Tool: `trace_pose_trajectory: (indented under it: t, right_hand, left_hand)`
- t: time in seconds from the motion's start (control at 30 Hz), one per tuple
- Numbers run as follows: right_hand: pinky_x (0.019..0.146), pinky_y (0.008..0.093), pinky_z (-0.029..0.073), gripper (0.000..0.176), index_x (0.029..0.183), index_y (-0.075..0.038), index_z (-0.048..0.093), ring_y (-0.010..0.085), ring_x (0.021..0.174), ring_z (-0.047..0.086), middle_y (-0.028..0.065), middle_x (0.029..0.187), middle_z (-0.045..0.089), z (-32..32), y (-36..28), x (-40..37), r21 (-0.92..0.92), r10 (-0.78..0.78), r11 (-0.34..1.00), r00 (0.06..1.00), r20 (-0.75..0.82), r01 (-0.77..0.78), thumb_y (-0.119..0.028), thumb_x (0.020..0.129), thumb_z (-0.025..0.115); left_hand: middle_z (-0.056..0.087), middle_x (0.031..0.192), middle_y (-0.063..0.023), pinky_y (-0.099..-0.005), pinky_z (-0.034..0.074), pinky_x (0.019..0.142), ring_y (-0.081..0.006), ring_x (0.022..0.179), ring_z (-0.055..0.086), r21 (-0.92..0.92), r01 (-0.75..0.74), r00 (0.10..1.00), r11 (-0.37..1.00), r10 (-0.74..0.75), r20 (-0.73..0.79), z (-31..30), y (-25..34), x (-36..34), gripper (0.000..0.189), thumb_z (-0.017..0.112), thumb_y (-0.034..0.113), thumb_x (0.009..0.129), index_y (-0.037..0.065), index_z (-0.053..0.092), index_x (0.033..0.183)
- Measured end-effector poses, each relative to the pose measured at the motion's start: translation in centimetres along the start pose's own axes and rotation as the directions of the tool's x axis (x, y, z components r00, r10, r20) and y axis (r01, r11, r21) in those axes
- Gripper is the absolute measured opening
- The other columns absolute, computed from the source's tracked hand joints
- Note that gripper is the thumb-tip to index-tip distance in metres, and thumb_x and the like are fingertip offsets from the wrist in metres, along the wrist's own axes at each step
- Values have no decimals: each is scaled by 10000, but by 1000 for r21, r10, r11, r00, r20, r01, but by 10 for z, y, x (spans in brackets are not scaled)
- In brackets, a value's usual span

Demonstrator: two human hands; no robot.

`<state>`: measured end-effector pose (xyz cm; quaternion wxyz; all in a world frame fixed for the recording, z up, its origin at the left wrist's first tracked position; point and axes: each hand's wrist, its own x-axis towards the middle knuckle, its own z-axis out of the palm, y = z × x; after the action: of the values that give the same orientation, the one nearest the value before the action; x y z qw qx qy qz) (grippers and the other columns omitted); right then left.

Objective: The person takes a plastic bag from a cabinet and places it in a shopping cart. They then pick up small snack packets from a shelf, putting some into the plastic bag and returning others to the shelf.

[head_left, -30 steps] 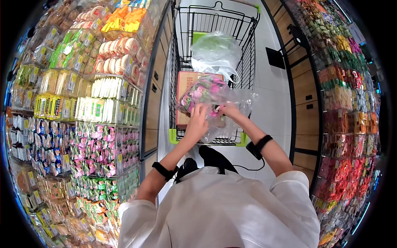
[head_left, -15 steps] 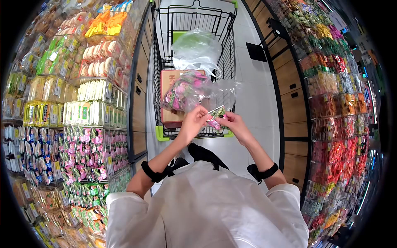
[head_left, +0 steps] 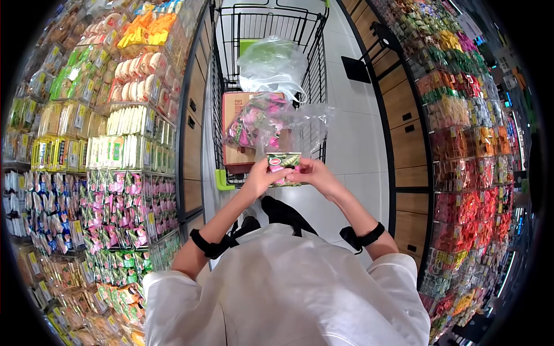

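Observation:
A small pink and green snack packet (head_left: 284, 161) is held upright between both hands, its printed front facing me. My left hand (head_left: 261, 177) grips its left edge, and my right hand (head_left: 316, 176) pinches its right side. Just beyond them a clear plastic bag (head_left: 303, 128) with several pink packets (head_left: 254, 121) inside rests in the shopping cart (head_left: 222, 180). Part of that bag lies over a brown cardboard box (head_left: 235, 106).
Farther into the cart sits a crumpled clear and white bag (head_left: 271, 66). Snack bins (head_left: 118, 207) line the left side; more packaged goods (head_left: 461, 202) fill the right shelves. A black bracket (head_left: 356, 69) juts out over the right of the aisle.
The packet has turned from a tilted position to face me, and both hands have shifted slightly left. The cart and shelves appear slightly higher in the view.

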<state>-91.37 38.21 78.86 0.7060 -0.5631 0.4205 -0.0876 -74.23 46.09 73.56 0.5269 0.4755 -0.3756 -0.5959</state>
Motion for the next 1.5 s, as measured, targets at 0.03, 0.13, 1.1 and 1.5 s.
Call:
trace_pose_trajectory:
  t: [0.03, 0.13, 1.1, 1.5]
  right_hand:
    - [797, 248, 461, 211, 978, -11, 617, 96, 846, 591, 46, 902, 642, -4, -9, 3, -28, 68, 997, 997, 48, -67, -101, 796, 674]
    - [743, 249, 491, 171, 936, 30, 625, 137, 774, 608, 83, 839, 641, -27, -1, 41, 153, 52, 987, 997, -58, -42, -110, 841, 602]
    - [661, 329, 503, 167, 988, -31, 571, 192, 735, 591, 79, 880, 607, -48, 97, 243, 472, 49, 881, 999, -24, -32, -120, 848, 547]
    - [774, 234, 496, 113, 910, 26, 558, 140, 788, 607, 105, 884, 619, -28, -3, -47, 495, 13, 848, 926, -378, 190, -80, 873, 550]
  left_hand:
    - [640, 930, -43, -243, 462, 706, -76, 813, 569, 11, -16, 999, 1000, 17, -32, -6, 3, -3, 317, 674, 183, 819, -15, 582, 1050]
    - [652, 879, -27, -232, 458, 692, -62, 763, 569, 60, 41, 982, 997, -29, -188, -28, 10, -20, 280, 675, 172, 815, -14, 609, 1013]
    - [580, 1075, -39, -237, 392, 866, -105, 978, 520, -40, 65, 915, 997, -76, -396, -55, 28, -75, 220, 464, 77, 907, 18, 580, 1085]
    - [557, 1110, -12, -227, 393, 843, -82, 967, 501, -107, 140, 982, 984, -124, 143, 34, 33, -6, 347, 510, 226, 933, 66, 481, 1240]
